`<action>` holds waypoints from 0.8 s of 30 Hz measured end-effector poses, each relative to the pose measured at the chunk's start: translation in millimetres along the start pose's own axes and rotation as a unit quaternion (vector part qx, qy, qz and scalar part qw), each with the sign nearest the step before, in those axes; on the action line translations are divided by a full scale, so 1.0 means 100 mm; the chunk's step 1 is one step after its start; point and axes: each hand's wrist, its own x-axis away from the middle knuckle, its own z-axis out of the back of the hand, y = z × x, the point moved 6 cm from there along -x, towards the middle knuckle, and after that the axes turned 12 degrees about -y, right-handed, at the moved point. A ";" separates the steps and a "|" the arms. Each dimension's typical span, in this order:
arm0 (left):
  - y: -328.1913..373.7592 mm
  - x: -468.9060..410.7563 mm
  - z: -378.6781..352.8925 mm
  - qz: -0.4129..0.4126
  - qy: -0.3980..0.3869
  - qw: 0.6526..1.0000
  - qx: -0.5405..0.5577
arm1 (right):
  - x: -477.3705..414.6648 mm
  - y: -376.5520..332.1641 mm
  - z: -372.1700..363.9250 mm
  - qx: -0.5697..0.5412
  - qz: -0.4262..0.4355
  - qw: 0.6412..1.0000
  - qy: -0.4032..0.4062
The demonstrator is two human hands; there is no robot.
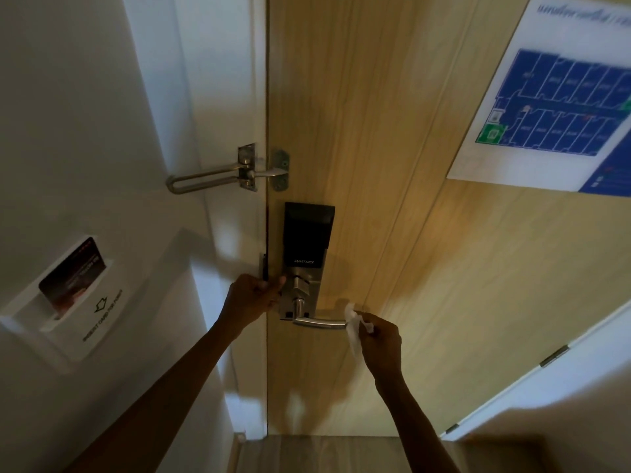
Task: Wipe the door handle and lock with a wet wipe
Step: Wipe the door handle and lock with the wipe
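Note:
A black and silver smart lock (306, 240) is mounted on the wooden door (392, 165), with a silver lever handle (317, 322) pointing right below it. My right hand (380, 339) pinches a white wet wipe (353, 327) against the free end of the handle; the wipe hangs down below it. My left hand (254, 295) rests with curled fingers on the door edge beside the lock plate, thumb touching the plate by the thumb-turn (300, 286).
A metal swing-bar door guard (218, 177) sits above the lock on the white frame. A key-card holder (78, 295) with a card is on the left wall. A blue floor-plan sign (560, 107) hangs on the door at upper right. A white side door (546, 387) stands at right.

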 end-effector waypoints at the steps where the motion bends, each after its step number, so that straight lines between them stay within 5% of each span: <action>1: 0.00 0.00 0.00 -0.001 -0.003 1.000 0.003 | -0.01 -0.01 0.00 -0.007 0.002 1.000 0.003; 10: 0.00 0.03 0.01 0.007 0.003 1.000 -0.011 | 0.11 0.25 0.18 -0.132 -0.066 0.981 0.130; 12: 0.01 0.04 0.00 0.003 0.005 1.000 -0.016 | 0.10 0.17 0.26 -0.075 -0.025 0.986 0.144; 15: 0.03 0.06 0.00 -0.005 0.010 1.000 -0.028 | 0.06 -0.18 0.08 0.070 0.129 0.988 0.041; 17: 0.03 0.05 0.00 -0.004 0.009 1.000 -0.028 | 0.09 -0.26 -0.19 0.209 0.188 0.959 -0.039; 20: 0.05 0.06 -0.01 -0.004 0.004 1.000 -0.029 | 0.13 -0.28 -0.53 0.339 0.228 0.911 -0.055; 24: 0.07 0.08 0.01 -0.004 -0.003 0.999 -0.032 | 0.02 -0.35 -0.85 0.356 0.214 0.902 -0.116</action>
